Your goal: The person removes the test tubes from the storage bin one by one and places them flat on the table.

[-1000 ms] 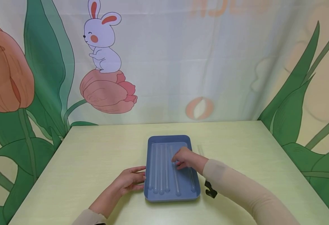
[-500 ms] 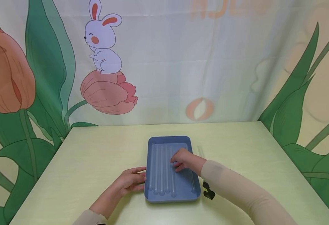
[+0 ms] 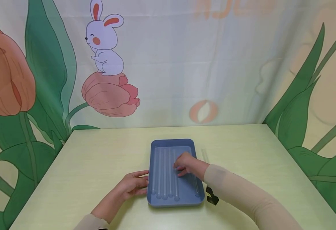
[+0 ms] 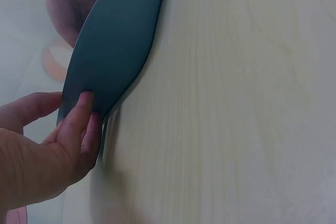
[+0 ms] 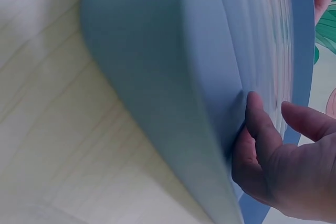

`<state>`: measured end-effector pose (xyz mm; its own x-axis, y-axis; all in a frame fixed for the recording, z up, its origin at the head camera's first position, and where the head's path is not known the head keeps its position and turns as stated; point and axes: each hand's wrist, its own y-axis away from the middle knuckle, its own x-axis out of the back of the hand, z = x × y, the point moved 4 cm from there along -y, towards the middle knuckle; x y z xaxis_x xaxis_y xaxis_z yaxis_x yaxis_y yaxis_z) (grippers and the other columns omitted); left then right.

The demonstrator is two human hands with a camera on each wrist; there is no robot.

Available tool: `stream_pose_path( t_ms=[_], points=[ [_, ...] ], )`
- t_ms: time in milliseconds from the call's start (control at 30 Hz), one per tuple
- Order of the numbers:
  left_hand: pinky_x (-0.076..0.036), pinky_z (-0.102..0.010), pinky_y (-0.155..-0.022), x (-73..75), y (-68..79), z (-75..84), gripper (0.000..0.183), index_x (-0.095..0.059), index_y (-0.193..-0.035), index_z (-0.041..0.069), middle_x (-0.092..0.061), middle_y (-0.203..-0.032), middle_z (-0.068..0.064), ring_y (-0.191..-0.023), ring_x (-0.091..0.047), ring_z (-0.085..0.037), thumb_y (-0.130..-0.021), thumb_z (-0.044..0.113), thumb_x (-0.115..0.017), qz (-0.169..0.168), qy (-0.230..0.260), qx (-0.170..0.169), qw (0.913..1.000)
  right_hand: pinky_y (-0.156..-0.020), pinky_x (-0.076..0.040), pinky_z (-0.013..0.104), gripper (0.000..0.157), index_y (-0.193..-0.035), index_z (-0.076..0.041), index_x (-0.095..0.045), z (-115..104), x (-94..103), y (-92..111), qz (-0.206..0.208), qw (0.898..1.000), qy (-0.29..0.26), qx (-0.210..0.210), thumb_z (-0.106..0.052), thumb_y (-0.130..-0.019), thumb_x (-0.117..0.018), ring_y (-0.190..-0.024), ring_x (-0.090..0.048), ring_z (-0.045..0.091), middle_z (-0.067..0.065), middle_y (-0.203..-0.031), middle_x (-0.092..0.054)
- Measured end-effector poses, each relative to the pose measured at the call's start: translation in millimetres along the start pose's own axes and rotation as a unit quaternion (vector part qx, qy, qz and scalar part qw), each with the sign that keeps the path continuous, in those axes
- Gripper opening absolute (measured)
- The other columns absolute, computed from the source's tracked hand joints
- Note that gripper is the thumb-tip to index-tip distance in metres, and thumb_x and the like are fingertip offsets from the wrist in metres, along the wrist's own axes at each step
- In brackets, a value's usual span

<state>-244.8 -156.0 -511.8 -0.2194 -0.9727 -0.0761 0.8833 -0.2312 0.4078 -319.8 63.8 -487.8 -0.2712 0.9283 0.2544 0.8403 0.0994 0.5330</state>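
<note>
A blue rectangular tray (image 3: 185, 202) lies on the table, holding several clear glass test tubes (image 3: 164, 179) side by side in its left half. My right hand (image 3: 186, 163) reaches into the tray and pinches the rightmost tube of that row, its rounded end (image 3: 176, 197) showing below the fingers. In the right wrist view the thumb and fingertips (image 5: 254, 100) stand on either side of it. One more test tube (image 3: 197, 190) lies apart along the tray's right wall. My left hand (image 3: 134, 184) rests its fairly straight fingers (image 4: 79, 114) against the tray's outer left side.
Another clear tube (image 3: 204, 155) lies on the table to the right of the tray, partly covered by my right forearm. A black strap piece (image 3: 212, 195) hangs under the right sleeve. Behind the table's back edge hangs a printed curtain (image 3: 168, 64).
My right hand has shifted slightly left, bringing the pinched test tube from a slanted spot up beside the others in the row. My left hand stays at the tray's side.
</note>
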Motion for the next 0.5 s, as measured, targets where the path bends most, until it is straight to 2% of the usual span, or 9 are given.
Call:
stream_pose_path(
  t_ms=[233,500],
  points=[
    [-0.065,-0.033,-0.078,0.3,-1.6,0.4,0.063,-0.04,-0.152,-0.008,-0.052,-0.149,-0.031,-0.098,-0.072,-0.014,-0.093,-0.003,-0.06,0.002,-0.002,-0.004,1.0,-0.054,-0.058,0.027,0.034,-0.117,0.006,-0.055,0.5,0.5,-0.1,-0.003,1.0,-0.006,0.0,0.013,-0.086,-0.065,-0.076,-0.05,0.02,0.008,-0.088,-0.048],
    [-0.065,-0.034,-0.079,-1.0,-0.6,0.7,0.062,-0.041,-0.152,-0.008,-0.053,-0.148,-0.031,-0.098,-0.072,-0.015,-0.093,-0.003,-0.06,0.007,-0.006,-0.001,1.0,-0.054,-0.058,0.027,0.045,-0.128,0.007,-0.053,2.1,1.0,1.4,0.002,1.0,-0.01,0.004,0.012,-0.085,-0.066,-0.08,-0.052,0.02,0.01,-0.091,-0.05]
  ],
)
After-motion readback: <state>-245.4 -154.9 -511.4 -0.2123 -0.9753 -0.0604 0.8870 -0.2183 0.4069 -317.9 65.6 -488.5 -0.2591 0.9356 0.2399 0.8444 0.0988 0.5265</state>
